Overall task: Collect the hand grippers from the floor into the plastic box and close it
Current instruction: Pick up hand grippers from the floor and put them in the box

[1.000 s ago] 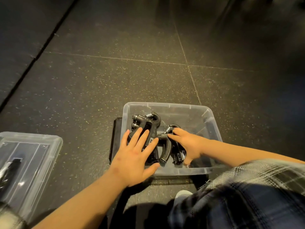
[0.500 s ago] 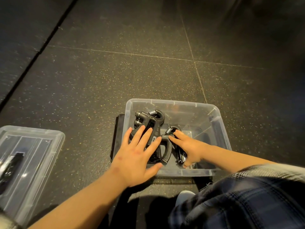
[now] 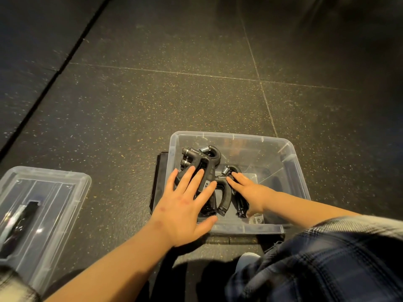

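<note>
Black hand grippers [image 3: 197, 159], clear plastic box [image 3: 299, 171]

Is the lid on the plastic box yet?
No, the plastic box is open on top, and the left hand and right hand rest on the hand grippers inside it.

head view | looks forward and down | close above plastic box [image 3: 290, 162] on floor [image 3: 152, 94]
</note>
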